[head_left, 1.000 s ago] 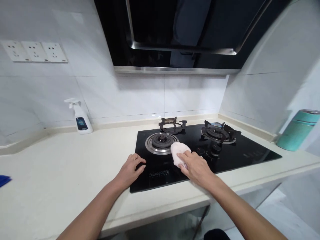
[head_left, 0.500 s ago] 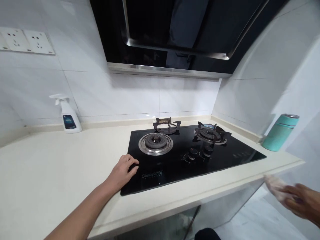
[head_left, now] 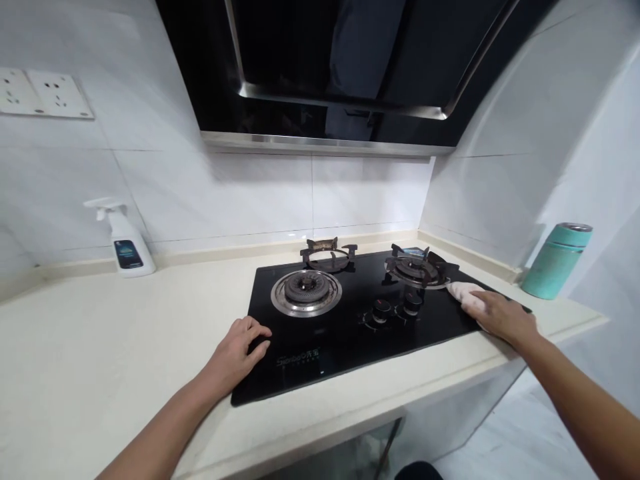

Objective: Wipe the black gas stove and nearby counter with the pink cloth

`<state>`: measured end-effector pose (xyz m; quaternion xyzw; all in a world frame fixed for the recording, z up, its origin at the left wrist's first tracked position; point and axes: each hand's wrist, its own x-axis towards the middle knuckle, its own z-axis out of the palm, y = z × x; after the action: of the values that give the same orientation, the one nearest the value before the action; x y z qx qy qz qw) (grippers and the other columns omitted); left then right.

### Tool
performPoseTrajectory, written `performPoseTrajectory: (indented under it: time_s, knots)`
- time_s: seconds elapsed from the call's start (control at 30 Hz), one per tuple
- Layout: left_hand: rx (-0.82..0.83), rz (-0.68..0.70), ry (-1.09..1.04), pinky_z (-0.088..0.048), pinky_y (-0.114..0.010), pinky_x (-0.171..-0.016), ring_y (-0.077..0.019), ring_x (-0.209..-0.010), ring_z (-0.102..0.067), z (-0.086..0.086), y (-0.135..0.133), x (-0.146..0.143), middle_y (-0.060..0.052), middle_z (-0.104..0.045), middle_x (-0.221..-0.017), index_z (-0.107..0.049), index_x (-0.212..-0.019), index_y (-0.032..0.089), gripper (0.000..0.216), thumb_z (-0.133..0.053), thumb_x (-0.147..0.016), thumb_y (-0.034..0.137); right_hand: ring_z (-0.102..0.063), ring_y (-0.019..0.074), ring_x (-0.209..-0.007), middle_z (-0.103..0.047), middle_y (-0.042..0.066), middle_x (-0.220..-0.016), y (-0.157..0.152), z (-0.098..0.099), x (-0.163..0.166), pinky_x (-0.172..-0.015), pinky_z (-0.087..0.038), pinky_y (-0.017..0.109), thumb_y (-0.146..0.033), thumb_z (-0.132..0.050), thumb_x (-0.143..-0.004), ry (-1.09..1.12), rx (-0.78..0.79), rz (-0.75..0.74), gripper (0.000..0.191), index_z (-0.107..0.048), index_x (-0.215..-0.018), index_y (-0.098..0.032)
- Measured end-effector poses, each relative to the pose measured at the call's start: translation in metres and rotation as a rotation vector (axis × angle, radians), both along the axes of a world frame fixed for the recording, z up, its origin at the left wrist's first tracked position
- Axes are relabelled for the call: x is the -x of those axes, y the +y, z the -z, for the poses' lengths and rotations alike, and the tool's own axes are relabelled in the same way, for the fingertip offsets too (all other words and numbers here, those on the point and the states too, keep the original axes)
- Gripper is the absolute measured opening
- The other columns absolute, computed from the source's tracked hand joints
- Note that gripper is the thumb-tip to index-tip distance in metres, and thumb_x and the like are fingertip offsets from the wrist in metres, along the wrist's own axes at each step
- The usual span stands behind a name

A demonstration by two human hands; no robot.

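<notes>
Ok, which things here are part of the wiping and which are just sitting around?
In use: cloth under the right hand, black hob, left hand on its front corner.
Lying about: spray bottle, teal flask, pan support at the back.

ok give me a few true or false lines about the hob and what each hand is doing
1. A spray bottle stands on the counter by the wall. True.
2. The left hand grips that bottle. False: it rests on the front left corner of the black hob.
3. The right hand holds a pale cloth against the hob's right end. True.
4. A pot sits on each burner. False: no pot is in view.
</notes>
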<state>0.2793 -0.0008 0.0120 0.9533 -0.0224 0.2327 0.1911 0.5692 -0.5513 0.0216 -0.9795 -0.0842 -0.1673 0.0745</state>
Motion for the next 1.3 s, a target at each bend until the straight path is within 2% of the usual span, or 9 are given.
performPoseTrajectory:
  time_s: [0.13, 0.37, 0.57, 0.77, 0.87, 0.93, 1.1, 1.2, 1.3]
  knots:
    - [0.005, -0.006, -0.004, -0.052, -0.042, -0.086, -0.0264, -0.096, -0.058, 0.001, -0.002, -0.002, -0.006, -0.063, -0.098, -0.071, -0.102, 0.025, 0.023, -0.055, -0.092, 0.038, -0.058, 0.0426, -0.115, -0.057, 0.013, -0.147, 0.025, 0.022, 0.021, -0.088, -0.047, 0.056, -0.06, -0.041, -0.097, 0.044, 0.086, -0.007, 0.055, -0.063, -0.137, -0.029]
    - [-0.001, 0.018, -0.037, -0.052, -0.039, -0.084, -0.0249, -0.095, -0.059, 0.003, -0.004, 0.001, -0.005, -0.063, -0.097, -0.07, -0.099, 0.025, 0.018, -0.054, -0.093, 0.031, -0.06, 0.031, -0.094, -0.068, 0.014, -0.117, 0.104, 0.035, 0.124, -0.085, -0.048, 0.046, -0.048, -0.049, -0.097, -0.154, 0.071, -0.428, 0.037, -0.071, -0.116, -0.025]
    - [-0.012, 0.011, -0.037, -0.052, -0.04, -0.088, -0.0246, -0.097, -0.059, 0.002, -0.003, 0.001, -0.005, -0.064, -0.1, -0.07, -0.101, 0.025, 0.018, -0.055, -0.093, 0.032, -0.056, 0.0278, -0.095, -0.067, 0.009, -0.118, 0.214, 0.018, 0.19, -0.085, -0.042, 0.044, -0.042, -0.062, -0.093, -0.177, -0.108, -0.673, 0.02, -0.071, -0.104, -0.028]
    - [0.011, 0.041, -0.02, -0.052, -0.04, -0.087, -0.0247, -0.094, -0.06, 0.0, -0.001, -0.001, -0.006, -0.066, -0.095, -0.071, -0.094, 0.024, 0.026, -0.053, -0.095, 0.041, -0.051, 0.0307, -0.103, -0.063, 0.005, -0.127, 0.299, 0.009, 0.249, -0.091, -0.039, 0.051, -0.062, -0.068, -0.087, -0.039, -0.191, -0.916, 0.037, -0.067, -0.106, -0.031]
    - [0.04, 0.035, 0.041, -0.054, -0.04, -0.088, -0.0246, -0.094, -0.063, -0.011, 0.001, 0.005, -0.006, -0.068, -0.095, -0.071, -0.09, 0.023, 0.03, -0.049, -0.095, 0.042, -0.049, 0.0325, -0.114, -0.055, 0.005, -0.143, 0.307, 0.012, 0.266, -0.097, -0.037, 0.055, -0.061, -0.059, -0.094, -0.043, -0.212, -1.0, 0.037, -0.064, -0.117, -0.032]
    - [0.081, 0.001, 0.062, -0.054, -0.04, -0.092, -0.0245, -0.098, -0.066, -0.026, -0.004, 0.016, -0.006, -0.07, -0.102, -0.072, -0.1, 0.023, 0.033, -0.047, -0.096, 0.044, -0.047, 0.033, -0.12, -0.05, 0.005, -0.15, 0.304, 0.012, 0.268, -0.099, -0.036, 0.055, -0.053, -0.051, -0.1, -0.034, -0.215, -1.029, 0.033, -0.061, -0.125, -0.033]
    - [0.05, -0.036, -0.048, -0.05, -0.043, -0.106, -0.0267, -0.123, -0.061, -0.06, -0.051, 0.049, -0.009, -0.065, -0.131, -0.068, -0.124, 0.025, 0.041, -0.049, -0.1, 0.051, -0.048, 0.0318, -0.122, -0.049, 0.008, -0.151, 0.292, 0.006, 0.265, -0.102, -0.035, 0.054, -0.042, -0.05, -0.101, 0.057, -0.289, -1.066, 0.041, -0.05, -0.141, -0.03]
    - [-0.022, 0.104, 0.05, -0.046, -0.043, -0.111, -0.0266, -0.13, -0.057, -0.056, -0.085, 0.06, -0.009, -0.062, -0.141, -0.064, -0.135, 0.026, 0.041, -0.051, -0.102, 0.049, -0.049, 0.0294, -0.126, -0.051, 0.012, -0.149, 0.282, 0.006, 0.262, -0.105, -0.037, 0.047, -0.042, -0.059, -0.097, 0.092, -0.4, -1.118, 0.056, -0.042, -0.147, -0.024]
    - [-0.084, 0.118, 0.146, -0.041, -0.048, -0.113, -0.0287, -0.134, -0.054, -0.036, -0.102, 0.066, -0.01, -0.06, -0.146, -0.055, -0.146, 0.028, 0.048, -0.054, -0.102, 0.049, -0.052, 0.0262, -0.125, -0.057, 0.01, -0.142, 0.264, 0.013, 0.253, -0.104, -0.037, 0.043, -0.042, -0.06, -0.098, 0.052, -0.402, -1.173, 0.049, -0.048, -0.142, -0.024]
